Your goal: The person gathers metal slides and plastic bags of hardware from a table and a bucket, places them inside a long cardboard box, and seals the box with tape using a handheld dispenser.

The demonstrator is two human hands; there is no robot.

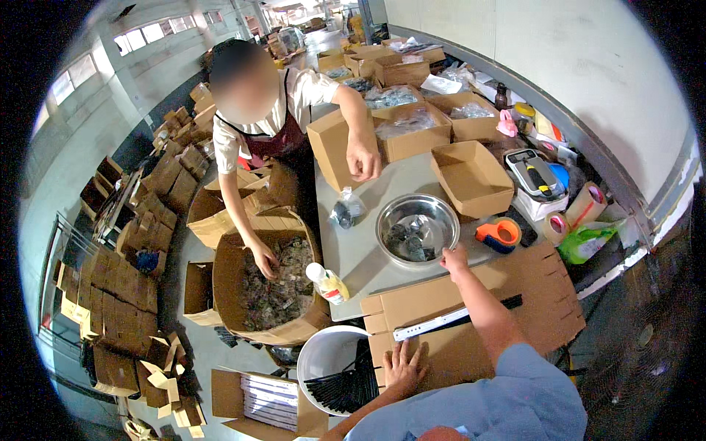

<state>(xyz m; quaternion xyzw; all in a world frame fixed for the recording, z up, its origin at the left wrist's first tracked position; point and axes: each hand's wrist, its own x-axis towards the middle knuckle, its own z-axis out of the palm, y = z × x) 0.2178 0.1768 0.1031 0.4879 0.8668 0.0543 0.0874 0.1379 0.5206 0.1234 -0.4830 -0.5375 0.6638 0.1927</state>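
Note:
My right hand (454,262) is closed on the near right rim of a round steel bowl (382,246), which stands on the grey table (340,253). Small clear bags with dark contents (415,246) lie inside the bowl. Spread fingers of my left hand (404,369) rest on a flattened cardboard sheet (540,294) at the table's near side. Just beyond those fingers lies a long white slotted rail (430,323), with a black strip (507,303) beside it. One small clear bag (346,211) sits left of the bowl.
Across the table, a co-worker (298,110) reaches into a big carton (220,290) of small bags. A white bucket (312,345) holds black strips; a carton (228,386) beside it holds white ones. Nearby are a bottle (329,283), orange tape dispenser (500,234) and open box (474,180).

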